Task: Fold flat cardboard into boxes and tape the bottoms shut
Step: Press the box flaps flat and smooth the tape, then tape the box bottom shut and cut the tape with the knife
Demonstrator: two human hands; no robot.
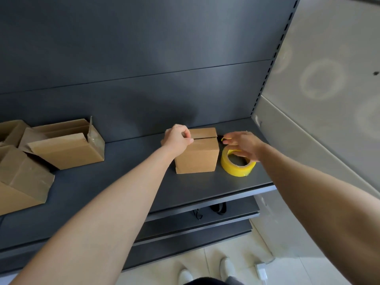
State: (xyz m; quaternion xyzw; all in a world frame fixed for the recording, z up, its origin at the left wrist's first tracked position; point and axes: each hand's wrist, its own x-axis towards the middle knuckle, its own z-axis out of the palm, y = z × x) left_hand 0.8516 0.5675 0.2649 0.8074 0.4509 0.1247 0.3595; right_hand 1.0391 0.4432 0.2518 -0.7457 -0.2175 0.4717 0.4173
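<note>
A small folded cardboard box (198, 157) stands on the dark shelf (123, 182), its top flaps closed with a seam between them. My left hand (177, 137) rests curled on the box's top left corner, fingers at the flap seam. A yellow roll of tape (236, 165) lies flat just right of the box. My right hand (243, 144) hovers over the roll with fingers spread, a loose yellow tape end at its fingertips.
Several larger folded cardboard boxes (67, 145) lie at the shelf's left, one with taped flaps. A dark back panel rises behind. The shelf's right end meets a slotted upright (265, 79) and a pale wall. Lower shelves and my shoes show below.
</note>
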